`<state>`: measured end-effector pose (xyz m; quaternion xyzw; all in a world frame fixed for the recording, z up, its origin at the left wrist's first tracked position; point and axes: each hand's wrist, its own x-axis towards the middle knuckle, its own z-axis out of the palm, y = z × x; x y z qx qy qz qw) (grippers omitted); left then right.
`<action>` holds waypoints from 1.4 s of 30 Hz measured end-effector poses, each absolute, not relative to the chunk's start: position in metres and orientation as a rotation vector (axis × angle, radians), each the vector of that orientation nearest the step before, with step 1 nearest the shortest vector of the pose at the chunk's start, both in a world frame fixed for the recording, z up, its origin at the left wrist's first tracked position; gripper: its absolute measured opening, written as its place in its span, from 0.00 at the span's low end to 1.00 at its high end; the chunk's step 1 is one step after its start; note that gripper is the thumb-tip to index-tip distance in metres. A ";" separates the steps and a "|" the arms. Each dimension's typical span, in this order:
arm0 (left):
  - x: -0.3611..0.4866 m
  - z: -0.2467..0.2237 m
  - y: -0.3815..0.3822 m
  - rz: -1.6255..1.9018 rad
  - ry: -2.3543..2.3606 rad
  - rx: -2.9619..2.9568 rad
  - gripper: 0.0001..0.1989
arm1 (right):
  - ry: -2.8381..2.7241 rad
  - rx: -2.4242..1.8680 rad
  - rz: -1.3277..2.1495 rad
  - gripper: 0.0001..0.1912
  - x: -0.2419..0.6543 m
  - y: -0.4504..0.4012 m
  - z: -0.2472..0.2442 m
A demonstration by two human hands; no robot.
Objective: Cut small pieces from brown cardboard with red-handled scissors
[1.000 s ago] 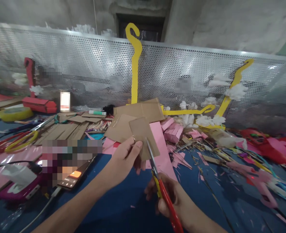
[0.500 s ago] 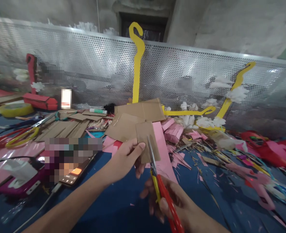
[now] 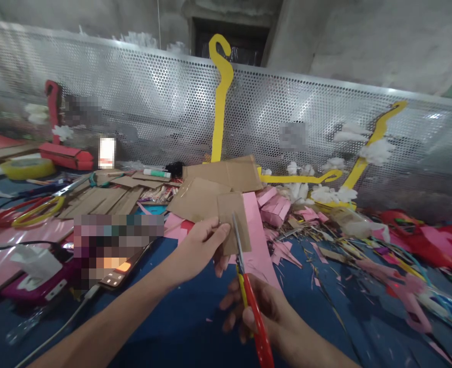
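Cardboard piece (image 3: 226, 207), long side running forward, is pinched by left fingers (image 3: 221, 234). Right fingers (image 3: 250, 318) hold scissors (image 3: 258, 321), blades pointing forward, slightly left.

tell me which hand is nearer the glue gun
Right. The right hand, holding scissors, is to the left of the glue gun; the left hand, pinching a cardboard piece, is farther left.

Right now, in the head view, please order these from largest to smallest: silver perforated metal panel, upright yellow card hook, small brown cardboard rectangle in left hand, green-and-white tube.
Silver metal panel
Yellow hook and cardboard rectangle: unsure, hook taller, rectangle wider
Green-and-white tube
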<state>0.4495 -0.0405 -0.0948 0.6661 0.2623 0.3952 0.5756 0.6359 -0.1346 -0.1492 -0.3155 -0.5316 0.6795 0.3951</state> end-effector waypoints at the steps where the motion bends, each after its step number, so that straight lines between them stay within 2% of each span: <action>1: 0.449 -0.095 -0.041 0.927 0.615 1.560 0.17 | -1.343 -0.799 1.720 0.22 0.635 -0.135 -0.149; 12: 0.450 -0.099 -0.041 0.934 0.579 1.526 0.18 | -1.294 -0.898 1.716 0.22 0.628 -0.138 -0.150; 20: 0.455 -0.097 -0.055 0.771 0.480 1.494 0.18 | -1.510 -0.908 1.465 0.35 0.636 -0.141 -0.138; 25: 0.457 -0.100 -0.062 0.659 0.478 1.432 0.21 | -1.589 -0.987 1.554 0.29 0.646 -0.151 -0.126; 30: 0.454 -0.100 -0.054 0.687 0.483 1.381 0.27 | -1.477 -0.870 1.735 0.29 0.644 -0.149 -0.125; 34: 0.454 -0.099 -0.053 0.686 0.525 1.390 0.26 | -1.399 -0.735 1.847 0.27 0.637 -0.146 -0.129; 39: 0.457 -0.103 -0.055 0.690 0.556 1.408 0.22 | -1.339 -0.739 1.870 0.29 0.633 -0.148 -0.136; 42: 0.456 -0.105 -0.055 0.684 0.581 1.423 0.21 | -1.344 -0.741 1.856 0.27 0.632 -0.149 -0.136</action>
